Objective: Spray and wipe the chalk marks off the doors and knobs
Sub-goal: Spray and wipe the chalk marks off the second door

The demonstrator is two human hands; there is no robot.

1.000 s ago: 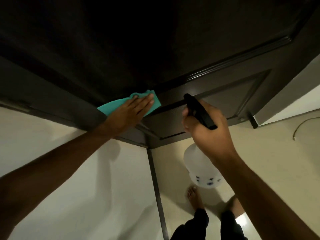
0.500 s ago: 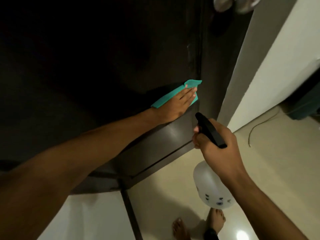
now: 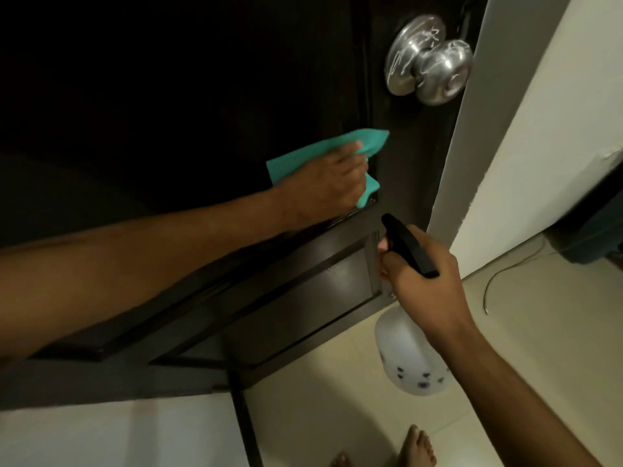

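A dark brown panelled door (image 3: 209, 96) fills the upper left. Its silver knob (image 3: 429, 59), at the upper right, carries white chalk scribbles. My left hand (image 3: 323, 183) holds a teal cloth (image 3: 303, 153) against the door below and left of the knob, fingers curled into the bunched cloth. My right hand (image 3: 424, 281) grips the black trigger head of a translucent white spray bottle (image 3: 408, 358), which hangs below it near the door's lower panel. Faint pale marks show on that lower panel (image 3: 333, 269).
A white door frame and wall (image 3: 526, 136) stand just right of the door. On the beige tiled floor (image 3: 526, 325) lie a thin cable (image 3: 505, 274) and a dark object (image 3: 593, 230) at the far right. My bare feet (image 3: 418, 446) are at the bottom.
The left hand slid the cloth up and right along the door toward the knob, and its fingers went from flat to curled. The knob came fully into view. The right hand keeps the bottle.
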